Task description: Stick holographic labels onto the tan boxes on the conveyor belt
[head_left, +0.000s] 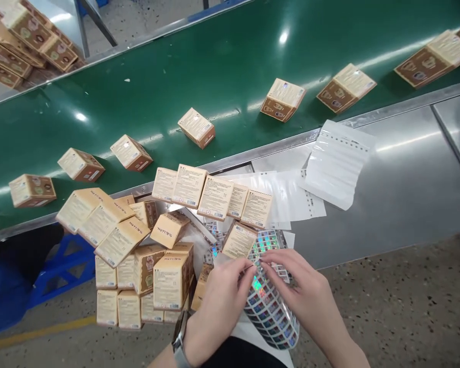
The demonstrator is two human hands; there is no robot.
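Note:
A sheet of shiny holographic stickers (pixel 270 309) curves down over my lap, with small rectangular labels in rows. Above its upper part, my left hand (pixel 222 296) is closed in a pinch, thumb against forefinger. My right hand (pixel 306 286) pinches too, its fingertips almost meeting the left ones. Whatever lies between the fingertips is too small to make out. Just beyond them a small tan carton (pixel 239 239) with a printed text panel rests tilted on the sheet's far end. A watch (pixel 180 329) sits on my left wrist.
A green conveyor belt (pixel 230 66) crosses behind, carrying several spaced cartons (pixel 197 127). Stacked cartons (pixel 171 281) stand at my left, and a row of them (pixel 216 197) lies ahead. White backing sheets (pixel 335 163) lie on the metal table (pixel 402 168). More cartons (pixel 34 36) sit far left.

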